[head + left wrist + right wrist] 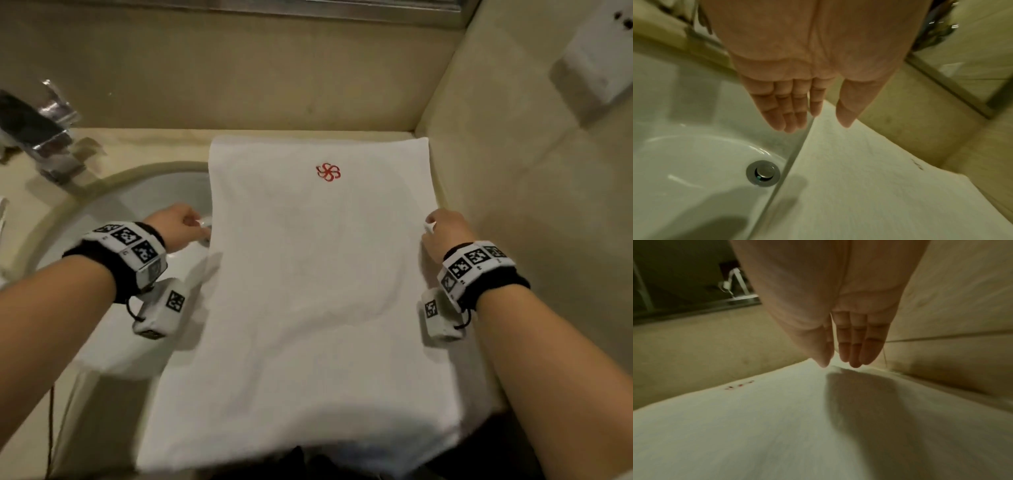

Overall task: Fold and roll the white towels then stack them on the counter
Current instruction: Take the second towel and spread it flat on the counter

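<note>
A white towel (308, 274) with a red embroidered logo (328, 172) lies spread lengthwise on the beige counter (154, 144). Its left side overhangs the sink and its near end drapes over the front edge. My left hand (191, 222) pinches the towel's left edge about halfway along. In the left wrist view the towel (859, 178) rises to meet the left hand (828, 116), between thumb and fingers. My right hand (442, 229) pinches the right edge at the same height. In the right wrist view the right hand (836, 360) pinches the towel (756, 426).
A white sink basin (113, 222) with a metal drain (763, 173) lies left of the towel. A chrome faucet (41, 130) stands at the far left. A beige wall (513, 171) runs close along the towel's right edge, and a backsplash closes the far side.
</note>
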`<state>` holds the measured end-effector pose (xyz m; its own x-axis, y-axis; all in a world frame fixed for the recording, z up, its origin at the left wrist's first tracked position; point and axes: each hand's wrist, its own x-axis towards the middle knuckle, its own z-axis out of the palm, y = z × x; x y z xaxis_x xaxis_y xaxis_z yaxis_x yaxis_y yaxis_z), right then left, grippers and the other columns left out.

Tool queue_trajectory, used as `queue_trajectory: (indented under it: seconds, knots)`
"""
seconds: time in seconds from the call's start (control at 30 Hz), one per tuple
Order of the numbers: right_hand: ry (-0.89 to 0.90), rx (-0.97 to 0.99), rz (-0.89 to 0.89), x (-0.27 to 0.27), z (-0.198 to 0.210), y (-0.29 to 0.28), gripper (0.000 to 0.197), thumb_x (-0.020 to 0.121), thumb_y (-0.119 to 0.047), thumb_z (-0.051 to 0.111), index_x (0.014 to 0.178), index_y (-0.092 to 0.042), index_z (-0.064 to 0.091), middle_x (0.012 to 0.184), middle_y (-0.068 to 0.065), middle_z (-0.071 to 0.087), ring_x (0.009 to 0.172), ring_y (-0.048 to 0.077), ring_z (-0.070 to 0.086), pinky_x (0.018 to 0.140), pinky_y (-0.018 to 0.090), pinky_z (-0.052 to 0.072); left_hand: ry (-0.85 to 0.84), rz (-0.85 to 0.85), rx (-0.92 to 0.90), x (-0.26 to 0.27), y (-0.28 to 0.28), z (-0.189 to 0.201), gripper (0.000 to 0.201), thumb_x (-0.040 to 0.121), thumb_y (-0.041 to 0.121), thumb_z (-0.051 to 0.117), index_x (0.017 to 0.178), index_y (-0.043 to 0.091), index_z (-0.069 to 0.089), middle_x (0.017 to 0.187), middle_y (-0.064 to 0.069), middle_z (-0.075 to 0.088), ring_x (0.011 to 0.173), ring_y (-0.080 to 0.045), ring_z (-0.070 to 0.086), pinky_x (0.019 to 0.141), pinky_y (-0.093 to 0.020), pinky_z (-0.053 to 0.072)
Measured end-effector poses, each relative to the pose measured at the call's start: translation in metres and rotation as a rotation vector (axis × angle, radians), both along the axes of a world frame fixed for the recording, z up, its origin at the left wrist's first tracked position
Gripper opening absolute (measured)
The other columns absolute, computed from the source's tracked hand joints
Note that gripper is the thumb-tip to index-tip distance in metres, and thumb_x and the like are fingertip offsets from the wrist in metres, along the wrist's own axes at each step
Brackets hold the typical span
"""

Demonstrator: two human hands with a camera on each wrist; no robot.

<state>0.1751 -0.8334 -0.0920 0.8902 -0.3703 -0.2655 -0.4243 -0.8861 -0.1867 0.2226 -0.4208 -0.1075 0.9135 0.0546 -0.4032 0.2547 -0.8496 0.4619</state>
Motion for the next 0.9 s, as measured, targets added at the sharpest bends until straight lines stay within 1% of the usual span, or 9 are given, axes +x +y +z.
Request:
queue_trajectory:
  seconds: [0.1,0.17,0.27,0.3,0.37,0.47,0.53,0.77,0.9]
  knots:
    - [0.043,-0.031,-0.013,0.039,-0.012,-0.006,0.037,0.086,-0.007,0.046,0.123,-0.005,0.048,0.127,0.020,0.049,0.115,0.036,0.049,0.092,0.038,0.041,0.096,0.164,-0.171,0.046,0.001,-0.028,0.065,0.086,0.027,0.062,0.138,0.003,0.032,0.135,-0.020,0.050,0.120,-0.035,0.050,0.104,-0.045,0.040]
    - [0.076,-0.079,-0.011,0.058,-0.020,-0.008,0.032,0.087,-0.005,0.045,0.118,-0.003,0.051,0.123,0.021,0.052,0.112,0.037,0.051,0.091,0.038,0.042,0.125,0.251,-0.293,0.067,-0.003,-0.043,0.059,0.088,0.025,0.058,0.137,0.003,0.034,0.127,-0.023,0.054,0.109,-0.035,0.056,0.101,-0.048,0.043]
    - [0.118,-0.100,-0.045,0.074,-0.026,-0.012,0.025,0.087,0.002,0.042,0.110,-0.003,0.052,0.111,0.022,0.058,0.094,0.032,0.056,0.081,0.033,0.043,0.104,0.294,-0.386,0.080,-0.007,-0.054,0.024,0.092,0.019,0.052,0.107,0.000,0.056,0.098,-0.019,0.057,0.084,-0.028,0.056,0.080,-0.041,0.052]
    - [0.105,-0.052,-0.078,0.079,-0.026,-0.014,0.025,0.086,0.003,0.041,0.107,-0.003,0.052,0.107,0.023,0.059,0.086,0.030,0.054,0.078,0.033,0.042,0.097,0.302,-0.390,0.082,-0.006,-0.054,0.016,0.093,0.018,0.051,0.093,0.003,0.056,0.094,-0.019,0.056,0.083,-0.028,0.055,0.080,-0.041,0.052]
    - [0.110,-0.011,-0.083,0.091,-0.026,-0.017,0.023,0.085,0.003,0.040,0.105,-0.002,0.052,0.105,0.024,0.059,0.084,0.029,0.053,0.078,0.033,0.042,0.097,0.340,-0.407,0.085,0.003,-0.054,0.021,0.094,0.018,0.050,0.075,0.007,0.052,0.089,-0.018,0.055,0.077,-0.029,0.055,0.081,-0.039,0.054]
    - [0.091,0.028,-0.039,0.109,-0.029,-0.014,0.018,0.086,0.002,0.036,0.097,-0.006,0.049,0.100,0.018,0.058,0.084,0.029,0.053,0.076,0.033,0.041,0.087,0.414,-0.490,0.085,0.018,-0.047,0.026,0.094,0.014,0.048,0.068,0.012,0.050,0.073,-0.014,0.052,0.054,-0.018,0.058,0.046,-0.012,0.051]
    - [0.063,0.044,-0.020,0.120,-0.031,-0.009,0.017,0.087,0.001,0.035,0.092,-0.011,0.046,0.095,0.011,0.054,0.080,0.025,0.049,0.072,0.030,0.037,0.088,0.431,-0.508,0.083,0.026,-0.045,0.028,0.094,0.012,0.047,0.067,0.011,0.048,0.067,-0.010,0.049,0.038,-0.004,0.057,0.039,-0.009,0.047]
    - [0.065,-0.023,-0.017,0.121,-0.035,-0.026,0.014,0.089,-0.002,0.042,0.100,-0.005,0.052,0.106,0.019,0.061,0.080,0.026,0.047,0.073,0.030,0.036,0.074,0.393,-0.530,0.092,0.014,-0.041,0.030,0.094,0.012,0.047,0.064,0.011,0.046,0.066,-0.010,0.049,0.060,-0.021,0.049,0.048,-0.014,0.050]
    - [0.091,-0.019,-0.034,0.125,-0.030,-0.022,0.016,0.089,-0.001,0.044,0.102,-0.004,0.052,0.111,0.020,0.061,0.098,0.034,0.055,0.077,0.031,0.038,0.063,0.370,-0.513,0.097,0.008,-0.040,0.032,0.094,0.015,0.048,0.063,0.010,0.044,0.066,-0.009,0.048,0.060,-0.021,0.048,0.058,-0.023,0.051]
